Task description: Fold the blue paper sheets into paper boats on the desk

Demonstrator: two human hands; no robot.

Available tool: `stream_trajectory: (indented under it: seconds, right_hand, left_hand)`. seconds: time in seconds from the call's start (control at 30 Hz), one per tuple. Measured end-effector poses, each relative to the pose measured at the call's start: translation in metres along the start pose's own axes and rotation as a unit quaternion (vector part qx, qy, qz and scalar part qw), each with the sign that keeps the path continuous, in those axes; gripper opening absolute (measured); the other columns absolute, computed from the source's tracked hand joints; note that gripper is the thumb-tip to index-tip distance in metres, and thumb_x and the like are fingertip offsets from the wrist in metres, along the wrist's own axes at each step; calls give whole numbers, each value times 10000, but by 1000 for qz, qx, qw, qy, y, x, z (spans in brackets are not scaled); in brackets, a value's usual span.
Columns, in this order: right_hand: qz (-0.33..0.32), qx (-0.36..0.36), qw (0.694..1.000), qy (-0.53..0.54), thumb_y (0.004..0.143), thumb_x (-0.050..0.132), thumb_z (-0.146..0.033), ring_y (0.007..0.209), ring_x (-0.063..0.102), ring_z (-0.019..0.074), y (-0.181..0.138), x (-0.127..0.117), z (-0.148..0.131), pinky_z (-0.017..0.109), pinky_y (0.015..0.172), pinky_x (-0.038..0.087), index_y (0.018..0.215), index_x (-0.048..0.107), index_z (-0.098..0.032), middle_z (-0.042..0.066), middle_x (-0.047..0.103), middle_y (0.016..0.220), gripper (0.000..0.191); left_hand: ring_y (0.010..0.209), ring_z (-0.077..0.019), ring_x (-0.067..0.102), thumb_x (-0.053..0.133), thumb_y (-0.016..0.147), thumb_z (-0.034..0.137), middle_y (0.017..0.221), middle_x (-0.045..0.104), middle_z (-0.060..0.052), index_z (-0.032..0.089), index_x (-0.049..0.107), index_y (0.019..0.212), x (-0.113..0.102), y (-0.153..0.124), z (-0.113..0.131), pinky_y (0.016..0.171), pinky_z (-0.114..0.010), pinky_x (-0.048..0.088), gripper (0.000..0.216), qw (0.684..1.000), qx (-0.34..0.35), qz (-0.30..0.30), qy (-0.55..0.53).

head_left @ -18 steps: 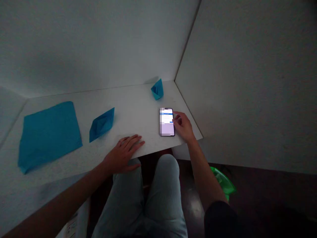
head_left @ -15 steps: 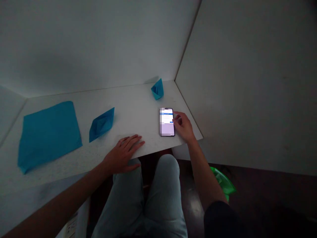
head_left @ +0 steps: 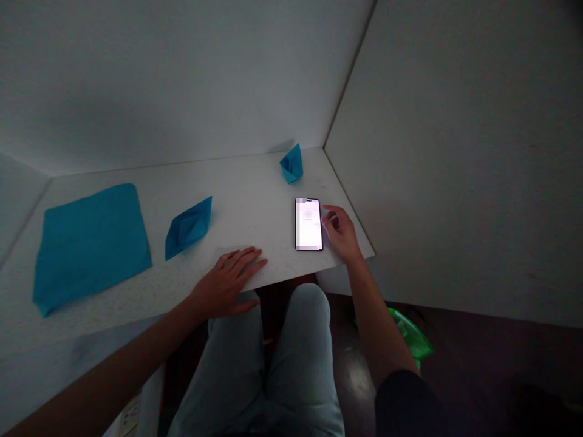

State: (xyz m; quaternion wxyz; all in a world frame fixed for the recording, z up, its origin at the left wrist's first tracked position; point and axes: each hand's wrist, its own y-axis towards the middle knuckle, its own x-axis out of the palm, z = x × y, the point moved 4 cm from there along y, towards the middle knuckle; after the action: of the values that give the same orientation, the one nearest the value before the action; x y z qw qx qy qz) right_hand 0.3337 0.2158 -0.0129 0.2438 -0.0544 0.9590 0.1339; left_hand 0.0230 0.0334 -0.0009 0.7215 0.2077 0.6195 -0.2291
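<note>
A lit phone (head_left: 308, 224) lies flat on the white table (head_left: 255, 194) near its right front corner. My right hand (head_left: 342, 233) rests just right of the phone, fingers loosely curled and apart, holding nothing. My left hand (head_left: 226, 281) lies flat on the table's front edge, fingers stretched out, empty. A folded blue paper boat (head_left: 188, 226) sits left of centre. A smaller blue paper boat (head_left: 292, 164) stands near the back right corner.
A flat blue paper sheet (head_left: 91, 243) lies at the table's left. White walls close the table in at the back and right. My knees are under the front edge, and a green object (head_left: 410, 340) sits on the dark floor to the right.
The phone's screen has switched from a blue-and-white page to a mostly white one. My right hand has drawn slightly back from the screen. The left hand has not moved.
</note>
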Motion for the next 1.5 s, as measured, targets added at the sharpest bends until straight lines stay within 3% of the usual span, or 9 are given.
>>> stream_trajectory:
  seconds: [0.2, 0.37, 0.5, 0.8, 0.97, 1.07, 1.13, 1.3, 1.5]
  right_hand:
    - [37, 33, 993, -108, 967, 635, -532, 802, 604, 223, -7, 5, -9, 425, 804, 532, 1399, 583, -223, 97, 652, 1089, 533]
    - [72, 44, 972, -221, 840, 735, -750, 1193, 564, 443, -19, 39, -26, 633, 1002, 454, 1536, 465, -196, 243, 569, 1291, 929]
    - [40, 48, 967, -247, 758, 854, -628, 1202, 537, 486, -18, 55, -31, 664, 1001, 436, 1600, 380, -188, 267, 538, 1301, 1062]
    - [27, 83, 952, -292, 694, 903, -412, 1176, 601, 445, 39, 14, -3, 598, 998, 467, 1539, 437, -174, 263, 599, 1279, 994]
    - [59, 70, 955, -282, 738, 885, -481, 1242, 578, 443, 64, 1, -11, 632, 1053, 433, 1475, 493, -154, 278, 585, 1339, 897]
    - [96, -8, 957, -275, 859, 779, -549, 1331, 516, 448, 43, 15, -38, 656, 1099, 391, 1504, 472, -164, 280, 523, 1460, 811]
    - [65, -46, 960, -267, 925, 708, -513, 1338, 519, 421, 16, 39, -57, 621, 1110, 406, 1523, 478, -191, 244, 527, 1472, 717]
    - [-9, -31, 983, -178, 972, 637, -401, 1135, 656, 300, -42, 100, -79, 471, 1020, 518, 1414, 588, -172, 169, 630, 1289, 500]
    - [-24, -35, 983, -177, 967, 624, -411, 928, 669, 257, -43, 107, -74, 455, 920, 528, 1209, 664, -205, 103, 668, 1109, 320]
  left_hand:
    - [1597, -378, 333, 603, 971, 641, 1745, 369, -161, 228, 291, 1717, 1, 1, -1, 1249, -556, 304, 908, 1000, 3, 8, -14]
    - [1602, -378, 327, 602, 976, 631, 1748, 364, -167, 220, 294, 1716, 2, 1, -1, 1252, -561, 291, 900, 1000, 1, 9, -13]
    - [1607, -367, 325, 625, 968, 602, 1740, 377, -169, 212, 327, 1703, 0, 2, 0, 1265, -550, 283, 884, 1000, -3, 13, -16]
    - [1603, -356, 331, 661, 941, 573, 1730, 389, -167, 197, 346, 1691, 1, 2, 1, 1278, -535, 280, 896, 999, -5, 30, -11]
    - [1599, -352, 338, 689, 917, 558, 1719, 405, -164, 215, 347, 1694, 1, 3, 2, 1281, -529, 284, 915, 999, -3, 44, -11]
    - [1595, -351, 349, 683, 920, 569, 1717, 414, -162, 216, 349, 1695, 1, 3, 2, 1278, -529, 294, 915, 999, -6, 52, -12]
    - [1594, -352, 352, 679, 924, 588, 1716, 414, -167, 208, 364, 1687, 2, 3, 1, 1280, -533, 295, 909, 998, -7, 56, -14]
    - [1540, -348, 430, 610, 996, 589, 1639, 504, -187, 163, 438, 1635, -1, 2, 7, 1263, -530, 321, 787, 997, 8, 76, -19]
    - [1517, -369, 454, 554, 1047, 423, 1560, 533, -228, 183, 343, 1667, -27, -48, -9, 1207, -584, 355, 698, 956, -133, 260, -19]
